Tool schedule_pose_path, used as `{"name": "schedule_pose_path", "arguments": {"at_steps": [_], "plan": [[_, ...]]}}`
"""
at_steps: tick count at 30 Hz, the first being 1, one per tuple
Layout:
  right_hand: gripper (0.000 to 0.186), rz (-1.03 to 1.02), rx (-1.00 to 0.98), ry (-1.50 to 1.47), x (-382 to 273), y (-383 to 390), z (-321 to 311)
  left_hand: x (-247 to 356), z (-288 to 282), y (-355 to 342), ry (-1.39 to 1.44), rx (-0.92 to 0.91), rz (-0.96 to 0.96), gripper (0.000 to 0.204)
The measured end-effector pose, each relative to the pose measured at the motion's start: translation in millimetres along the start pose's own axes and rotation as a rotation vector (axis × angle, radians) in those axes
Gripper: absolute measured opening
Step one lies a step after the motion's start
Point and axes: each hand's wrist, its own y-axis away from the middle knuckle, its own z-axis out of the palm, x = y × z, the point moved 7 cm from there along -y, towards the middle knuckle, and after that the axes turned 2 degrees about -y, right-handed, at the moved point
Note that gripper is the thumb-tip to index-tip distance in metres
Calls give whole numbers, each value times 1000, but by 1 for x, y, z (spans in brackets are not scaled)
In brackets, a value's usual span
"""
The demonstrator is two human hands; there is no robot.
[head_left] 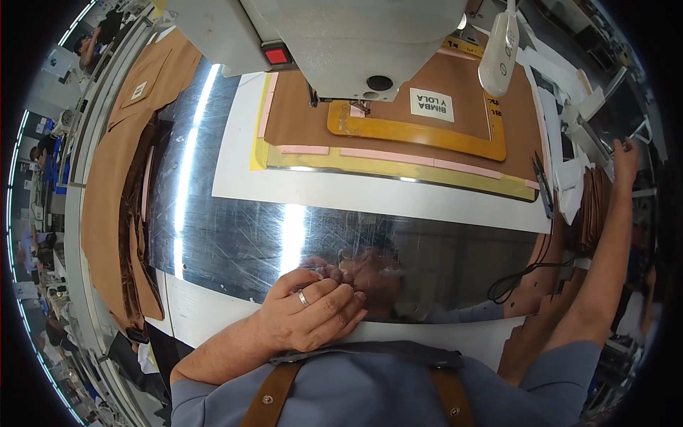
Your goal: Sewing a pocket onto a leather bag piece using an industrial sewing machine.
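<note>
My left hand [313, 309] rests at the near edge of the scratched steel plate [427, 249], fingers curled together; anything inside them is hidden. My right hand [623, 153] reaches to the far right, fingers slightly apart, at a metal-framed dark panel [608, 121]; whether it touches the panel is unclear. Under the sewing machine head [348, 43] lies a brown piece [299, 124] with pink strips and yellow edging, on a white sheet [235, 171]. A yellow frame template [420, 146] and a white label [431, 104] are on it. Black-handled snips [543, 186] lie beside it.
Brown pieces [107, 213] are piled along the left. A folded brown stack [593, 213] stands at the right, near white papers [565, 178]. A black cord [512, 281] loops on the plate's right. A white device [498, 57] hangs by the machine. Other people work beyond the left rail.
</note>
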Motion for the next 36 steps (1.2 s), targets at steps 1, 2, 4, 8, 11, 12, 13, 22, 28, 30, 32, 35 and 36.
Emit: {"name": "schedule_pose_path", "arguments": {"at_steps": [1, 2, 4, 8, 11, 12, 13, 22, 28, 30, 32, 35, 36], "plan": [[56, -108, -38, -37, -29, 13, -4, 0, 1, 0, -10, -11, -7, 14], [43, -217, -73, -67, -64, 32, -12, 2, 1, 0, -12, -13, -13, 14], [24, -284, -291, -522, -126, 80, -13, 2, 4, -1, -21, -39, -19, 19], [17, -638, -467, -548, -298, 205, -60, 0, 1, -5, -31, -121, -24, 29], [20, -880, -575, -653, -368, 258, -70, -23, -2, -24, 39, -267, -206, 45], [21, -942, -575, -653, -381, 269, -63, -36, -1, -33, 30, -295, -217, 52], [22, -996, -581, -729, -397, 278, -57, -49, 0, -41, 7, -327, -236, 59], [32, -1068, -803, -706, -489, 324, -18, -82, 43, -89, -98, -359, -194, 73], [37, -1022, -781, -748, -484, 328, -5, -90, 51, -87, -127, -353, -199, 75], [40, -1008, -765, -690, -484, 329, -3, -93, 51, -92, -134, -365, -213, 76], [43, -996, -748, -633, -483, 329, 1, -99, 59, -96, -198, -518, -274, 80], [49, -1042, -692, -579, -484, 330, 4, -108, 64, -104, -209, -478, -301, 85], [50, -1048, -681, -549, -485, 331, 6, -109, 66, -103, -209, -477, -302, 85]]}}
